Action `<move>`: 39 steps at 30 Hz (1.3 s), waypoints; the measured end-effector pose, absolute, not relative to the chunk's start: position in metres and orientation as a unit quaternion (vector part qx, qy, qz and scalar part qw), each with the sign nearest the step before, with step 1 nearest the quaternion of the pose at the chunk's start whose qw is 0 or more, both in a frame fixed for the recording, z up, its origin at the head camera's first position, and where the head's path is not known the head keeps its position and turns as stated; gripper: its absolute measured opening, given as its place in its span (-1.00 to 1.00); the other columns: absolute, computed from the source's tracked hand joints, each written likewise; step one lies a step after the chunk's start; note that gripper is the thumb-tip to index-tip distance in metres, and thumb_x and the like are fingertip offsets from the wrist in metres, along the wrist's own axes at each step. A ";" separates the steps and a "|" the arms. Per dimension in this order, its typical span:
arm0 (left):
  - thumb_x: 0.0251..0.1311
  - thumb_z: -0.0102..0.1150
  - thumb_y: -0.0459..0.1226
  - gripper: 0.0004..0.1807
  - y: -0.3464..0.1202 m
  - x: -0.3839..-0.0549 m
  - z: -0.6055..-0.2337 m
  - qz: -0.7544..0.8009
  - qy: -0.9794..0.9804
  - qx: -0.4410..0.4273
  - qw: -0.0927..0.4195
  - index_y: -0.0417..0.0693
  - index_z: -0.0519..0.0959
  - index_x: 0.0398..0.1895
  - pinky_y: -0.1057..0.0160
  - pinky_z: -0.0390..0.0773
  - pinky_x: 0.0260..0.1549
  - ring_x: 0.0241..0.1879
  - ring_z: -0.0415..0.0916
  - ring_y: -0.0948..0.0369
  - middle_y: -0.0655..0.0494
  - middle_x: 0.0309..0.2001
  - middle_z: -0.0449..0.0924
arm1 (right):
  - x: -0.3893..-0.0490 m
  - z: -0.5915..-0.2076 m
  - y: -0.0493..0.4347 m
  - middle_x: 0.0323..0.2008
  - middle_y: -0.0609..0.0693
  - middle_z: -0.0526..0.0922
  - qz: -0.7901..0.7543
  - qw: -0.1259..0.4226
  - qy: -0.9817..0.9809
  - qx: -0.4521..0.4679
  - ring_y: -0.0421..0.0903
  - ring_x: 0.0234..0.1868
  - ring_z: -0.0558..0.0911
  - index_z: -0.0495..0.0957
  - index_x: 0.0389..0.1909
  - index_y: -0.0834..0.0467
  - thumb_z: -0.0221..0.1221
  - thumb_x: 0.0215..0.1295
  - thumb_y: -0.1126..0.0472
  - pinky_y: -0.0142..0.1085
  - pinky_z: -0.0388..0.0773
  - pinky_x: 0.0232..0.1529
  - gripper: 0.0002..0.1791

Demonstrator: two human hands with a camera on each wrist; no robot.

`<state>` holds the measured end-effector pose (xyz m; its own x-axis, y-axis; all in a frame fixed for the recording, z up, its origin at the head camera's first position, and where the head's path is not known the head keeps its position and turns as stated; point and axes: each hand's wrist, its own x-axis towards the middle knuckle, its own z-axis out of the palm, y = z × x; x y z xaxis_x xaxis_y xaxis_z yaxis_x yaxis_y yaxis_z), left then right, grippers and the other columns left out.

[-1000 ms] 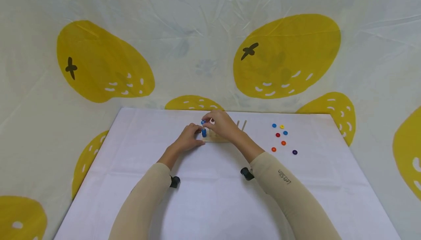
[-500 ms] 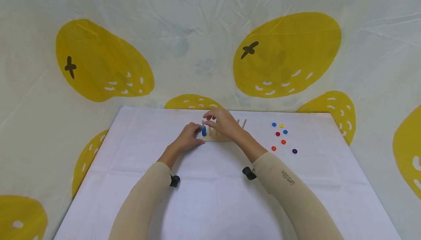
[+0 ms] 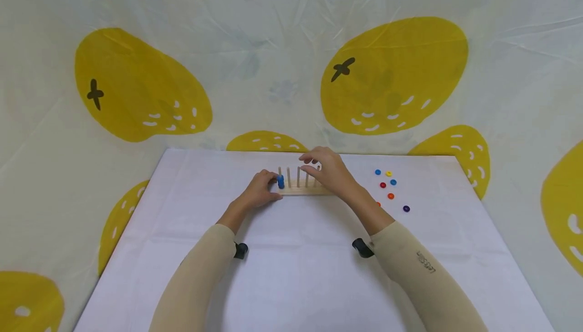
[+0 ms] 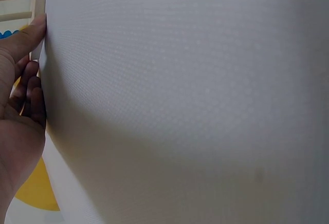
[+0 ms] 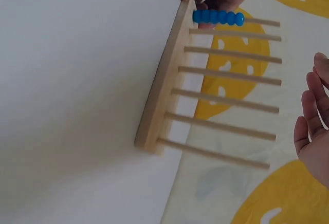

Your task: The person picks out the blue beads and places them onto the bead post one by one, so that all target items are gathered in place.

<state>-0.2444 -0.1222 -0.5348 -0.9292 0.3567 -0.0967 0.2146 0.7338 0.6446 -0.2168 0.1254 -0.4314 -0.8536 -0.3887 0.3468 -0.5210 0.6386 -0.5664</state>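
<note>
A pale wooden peg stand [image 3: 302, 191] with a row of several upright pegs stands near the table's far edge. Blue beads [image 5: 218, 17] are stacked on its leftmost peg; the other pegs are bare in the right wrist view. My left hand [image 3: 259, 191] grips the stand's left end between thumb and fingers, close to the blue stack. The left wrist view catches that thumb [image 4: 32, 33] against the base. Over the right part of the stand hovers my right hand [image 3: 333, 172], fingers spread and holding nothing, hiding the rightmost pegs in the head view.
Loose ring beads lie right of the stand: two blue, a yellow bead [image 3: 388, 173], a red bead [image 3: 383, 185], two orange, and a dark purple bead [image 3: 406, 208]. My right forearm partly covers one orange bead. A white cloth [image 3: 296, 271] covers the table; a lemon-print curtain [image 3: 273, 69] hangs behind.
My right hand let go of a blue bead at the leftmost peg and has moved right, uncovering the middle pegs. The bead dropped onto the stack. My left hand keeps its place.
</note>
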 end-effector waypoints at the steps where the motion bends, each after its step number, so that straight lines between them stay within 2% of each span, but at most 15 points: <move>1: 0.12 0.55 -0.22 -0.32 -0.122 -0.244 -0.535 0.331 0.925 0.154 0.107 -0.24 0.51 0.30 0.02 0.44 0.35 0.15 0.43 0.01 -0.10 0.12 0.51 | -0.215 -0.431 0.130 -0.11 0.04 0.73 0.344 0.102 -0.900 0.249 0.00 -0.07 0.63 0.73 0.00 0.14 0.38 0.33 0.21 -0.06 0.68 0.01 -0.75; 8: 0.12 0.55 -0.22 -0.31 -0.123 -0.245 -0.536 0.331 0.926 0.150 0.107 -0.23 0.51 0.31 0.03 0.43 0.37 0.17 0.43 0.02 -0.08 0.13 0.51 | -0.206 -0.436 0.164 -0.13 0.04 0.74 0.358 0.144 -0.895 0.224 0.01 -0.08 0.63 0.73 -0.01 0.16 0.41 0.30 0.23 -0.02 0.67 -0.05 -0.74; 15: 0.10 0.56 -0.22 -0.31 -0.124 -0.245 -0.538 0.329 0.925 0.159 0.101 -0.24 0.52 0.29 0.03 0.44 0.35 0.16 0.45 0.01 -0.09 0.12 0.52 | -0.197 -0.449 0.199 -0.13 0.02 0.73 0.346 0.198 -0.890 0.220 -0.02 -0.12 0.63 0.72 -0.04 0.16 0.44 0.24 0.28 -0.15 0.57 -0.14 -0.73; 22: 0.11 0.56 -0.21 -0.30 -0.124 -0.245 -0.539 0.328 0.926 0.154 0.105 -0.23 0.50 0.31 0.03 0.42 0.37 0.17 0.43 0.02 -0.08 0.14 0.51 | -0.193 -0.472 0.243 -0.10 0.09 0.74 0.327 0.223 -0.896 0.201 0.02 -0.09 0.64 0.68 -0.03 0.25 0.47 0.15 0.36 -0.12 0.64 -0.08 -0.66; 25: 0.11 0.56 -0.21 -0.30 -0.124 -0.245 -0.539 0.329 0.926 0.154 0.106 -0.23 0.51 0.31 0.03 0.42 0.38 0.18 0.43 0.01 -0.09 0.14 0.50 | -0.191 -0.482 0.263 -0.07 0.10 0.73 0.315 0.215 -0.907 0.179 0.03 -0.08 0.63 0.67 0.01 0.24 0.46 0.18 0.35 -0.18 0.63 -0.10 -0.64; 27: 0.11 0.56 -0.21 -0.30 -0.123 -0.245 -0.539 0.328 0.926 0.155 0.106 -0.23 0.51 0.31 0.03 0.42 0.37 0.18 0.43 0.01 -0.09 0.15 0.50 | -0.189 -0.486 0.275 -0.03 0.12 0.72 0.310 0.200 -0.916 0.159 0.06 -0.06 0.63 0.66 0.05 0.23 0.44 0.21 0.33 -0.13 0.66 -0.10 -0.62; 32: 0.12 0.55 -0.20 -0.30 -0.123 -0.245 -0.539 0.326 0.926 0.155 0.108 -0.22 0.51 0.31 0.03 0.41 0.38 0.20 0.43 0.01 -0.08 0.15 0.50 | -0.187 -0.495 0.299 0.12 0.18 0.66 0.304 0.137 -0.936 0.108 0.20 0.07 0.60 0.61 0.19 0.19 0.39 0.30 0.28 0.16 0.63 0.05 -0.57; 34: 0.12 0.55 -0.20 -0.30 -0.123 -0.245 -0.539 0.326 0.927 0.152 0.107 -0.22 0.51 0.31 0.04 0.42 0.38 0.19 0.43 0.01 -0.08 0.14 0.50 | -0.187 -0.499 0.308 0.17 0.21 0.62 0.306 0.118 -0.940 0.093 0.23 0.13 0.57 0.61 0.21 0.19 0.38 0.31 0.28 0.21 0.59 0.12 -0.55; 39: 0.11 0.56 -0.21 -0.31 -0.123 -0.245 -0.540 0.331 0.926 0.147 0.107 -0.19 0.51 0.31 0.05 0.43 0.37 0.18 0.43 0.03 -0.05 0.13 0.50 | -0.191 -0.512 0.324 0.22 0.25 0.54 0.304 0.090 -0.947 0.053 0.23 0.17 0.55 0.59 0.23 0.21 0.38 0.32 0.26 0.22 0.58 0.16 -0.53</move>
<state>-0.2453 -0.1231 -0.5400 -0.9336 0.3438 -0.1012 0.2017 0.7376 0.6444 -0.1908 0.3241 -0.5124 -0.9782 -0.0465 0.2023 -0.1555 0.8095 -0.5661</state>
